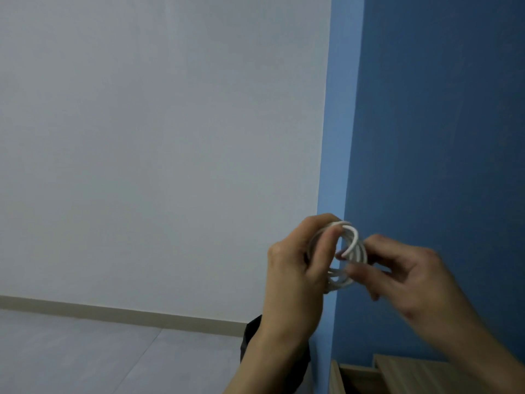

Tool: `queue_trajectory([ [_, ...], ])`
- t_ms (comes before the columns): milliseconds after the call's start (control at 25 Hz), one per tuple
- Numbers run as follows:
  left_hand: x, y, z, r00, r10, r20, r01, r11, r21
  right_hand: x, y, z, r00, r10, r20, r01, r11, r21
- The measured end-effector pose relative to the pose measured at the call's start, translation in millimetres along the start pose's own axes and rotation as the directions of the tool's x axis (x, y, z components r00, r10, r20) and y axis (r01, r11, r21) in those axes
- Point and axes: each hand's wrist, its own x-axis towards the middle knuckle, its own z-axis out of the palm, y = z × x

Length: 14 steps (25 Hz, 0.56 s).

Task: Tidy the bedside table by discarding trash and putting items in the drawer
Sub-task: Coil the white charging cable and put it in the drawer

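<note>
Two hands are raised in the air in front of the corner where a pale grey wall [170, 137] meets a blue wall [440, 137], and a white cable [353, 251] wound into a small coil of several loops is held between them. The coil is gripped by the left hand [295, 268], whose fingers are curled round the loops from the left, with the thumb laid against the inner side near the top. The right hand [409, 280] is blurred, but its curled fingertips are seen closed on the right edge of the coil, pinching the loops there. One short white end of the cable is seen crossing the front of the coil. The coil is held well above the floor and touches nothing but the two hands.

Light wooden furniture [412, 373] is seen in the lower right corner against the blue wall; only its top edges are in view, and whether they belong to a drawer cannot be told. A black object [250, 336] is partly hidden behind the left wrist. A grey floor [71, 351] and a beige skirting board [113, 311] are seen at the lower left.
</note>
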Motion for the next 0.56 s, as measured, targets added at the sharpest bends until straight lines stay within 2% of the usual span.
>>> queue_trajectory([
  [120, 8.9, -6.6, -17.8, 0.999, -0.005, -0.041, 0.006, 1.0, 0.024, -3.3, -1.1, -18.7, 0.999, 0.042, 0.013, -0.042, 0.999, 0.013],
  [280, 6.7, -10.2, -31.1, 0.994, -0.09, 0.054, 0.089, 0.996, 0.026, -9.6, -5.2, -38.5, 0.997, 0.083, -0.006, -0.083, 0.99, -0.111],
  [400, 5.0, -12.3, -34.6, 0.992, -0.107, 0.073, 0.106, 0.994, 0.025, -12.3, -11.8, -42.3, 0.996, 0.091, -0.007, -0.091, 0.978, -0.185],
  [480, 5.3, -14.0, -35.4, 0.992, -0.109, 0.063, 0.105, 0.993, 0.058, -12.7, -14.8, -38.7, 0.989, 0.147, 0.022, -0.143, 0.98, -0.138],
  [560, 4.6, -16.8, -34.2, 0.994, -0.098, 0.052, 0.091, 0.988, 0.125, -13.3, -13.7, -35.0, 0.966, 0.234, 0.112, -0.234, 0.972, -0.019],
])
